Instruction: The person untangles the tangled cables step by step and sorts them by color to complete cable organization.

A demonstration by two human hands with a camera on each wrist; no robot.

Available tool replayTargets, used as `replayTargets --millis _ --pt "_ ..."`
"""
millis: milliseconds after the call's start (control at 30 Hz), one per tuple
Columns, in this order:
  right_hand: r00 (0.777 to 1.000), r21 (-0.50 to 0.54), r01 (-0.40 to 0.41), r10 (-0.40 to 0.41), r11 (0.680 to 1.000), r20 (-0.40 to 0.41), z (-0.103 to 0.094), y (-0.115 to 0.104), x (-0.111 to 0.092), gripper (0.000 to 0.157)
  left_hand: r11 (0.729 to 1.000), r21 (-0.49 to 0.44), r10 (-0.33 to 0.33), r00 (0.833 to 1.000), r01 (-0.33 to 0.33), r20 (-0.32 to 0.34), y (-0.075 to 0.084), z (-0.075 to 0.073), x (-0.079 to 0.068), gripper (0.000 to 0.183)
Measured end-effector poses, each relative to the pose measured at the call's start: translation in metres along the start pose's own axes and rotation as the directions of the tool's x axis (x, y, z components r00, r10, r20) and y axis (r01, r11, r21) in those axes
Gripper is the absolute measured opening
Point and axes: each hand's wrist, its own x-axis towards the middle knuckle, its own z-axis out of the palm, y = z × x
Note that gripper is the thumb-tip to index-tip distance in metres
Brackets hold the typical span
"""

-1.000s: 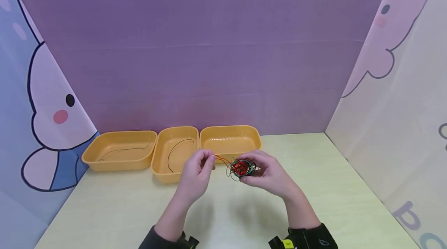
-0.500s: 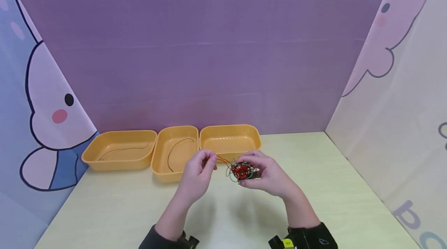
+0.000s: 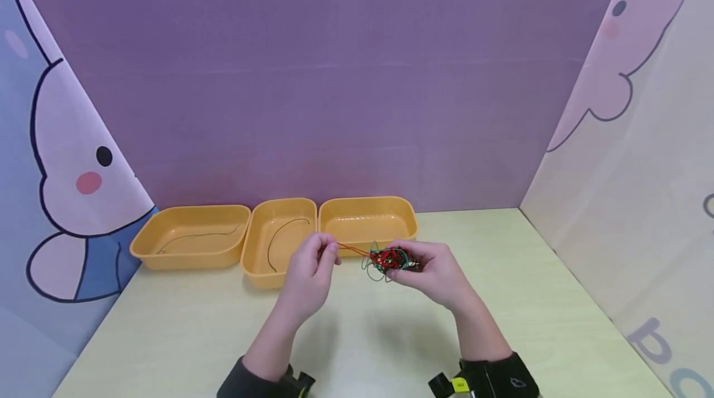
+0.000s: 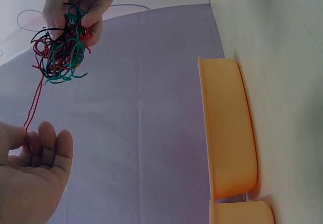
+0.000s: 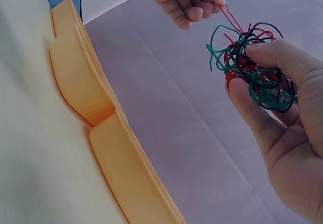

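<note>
My right hand (image 3: pixel 432 268) grips a tangled bundle of wires (image 3: pixel 390 258) in red, green and black, held up over the table. Loose green and black ends stick out of the bundle (image 5: pixel 260 72) in the right wrist view. With thumb and forefinger, my left hand (image 3: pixel 309 271) pinches a red wire (image 3: pixel 354 250) that runs as a doubled strand out of the tangle. In the left wrist view this red wire (image 4: pixel 34 103) stretches between the left fingertips and the bundle, its other end hidden among the wires.
Along the back of the table (image 3: pixel 474 299) stand three yellow trays. A single thin dark wire lies in the left tray (image 3: pixel 189 265) and another in the middle tray (image 3: pixel 262 280). The right tray (image 3: pixel 368 201) is behind the hands. A purple backdrop (image 3: pixel 357 106) rises behind.
The bundle has turned in the right hand, and the red strand looks straighter. The left hand has shifted slightly left and up, still pinching the wire.
</note>
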Motion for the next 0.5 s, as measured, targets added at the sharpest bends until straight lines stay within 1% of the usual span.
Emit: replayTargets --millis 100,167,267,367,500 --pt "0.999 -0.024 -0.015 0.014 1.0 -0.037 -0.002 -0.002 -0.001 0.035 0.999 0.021 0.034 0.999 -0.034 -0.005 0.002 -0.003 0.001 0.01" --pt "0.998 -0.047 -0.025 0.022 0.999 -0.066 -0.004 -0.003 -0.002 0.034 0.999 0.033 0.036 0.999 -0.035 -0.023 0.003 -0.005 0.001 0.011" --pt "0.995 -0.069 -0.039 0.032 0.997 -0.097 -0.006 -0.005 -0.003 0.034 0.999 0.043 0.021 0.999 -0.019 -0.05 0.003 -0.01 0.0 0.011" --pt "0.995 -0.079 -0.035 0.028 0.996 -0.098 -0.008 -0.005 -0.002 0.033 0.999 0.045 0.009 0.998 -0.006 -0.058 0.004 -0.014 0.0 0.011" --pt "0.996 -0.086 0.002 -0.01 0.996 -0.093 -0.01 -0.004 -0.002 0.032 0.998 0.062 0.002 0.998 0.002 -0.065 0.002 -0.017 0.001 0.01"
